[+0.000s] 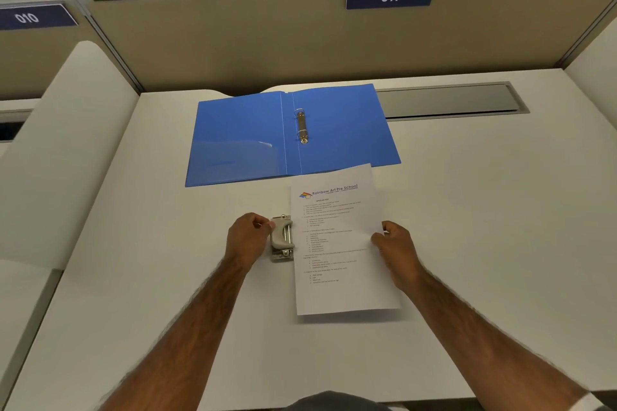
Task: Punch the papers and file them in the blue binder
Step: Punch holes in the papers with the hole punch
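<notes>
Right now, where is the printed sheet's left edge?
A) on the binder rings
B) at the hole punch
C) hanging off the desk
B: the sheet meets the hole punch along its left edge; the left hand grips the punch, the right hand pinches the sheet's right edge.

The blue binder (240, 137) lies open near the desk's (484, 210) back edge, with a wall (233, 43) behind it. There is room to pass on both sides.
</notes>
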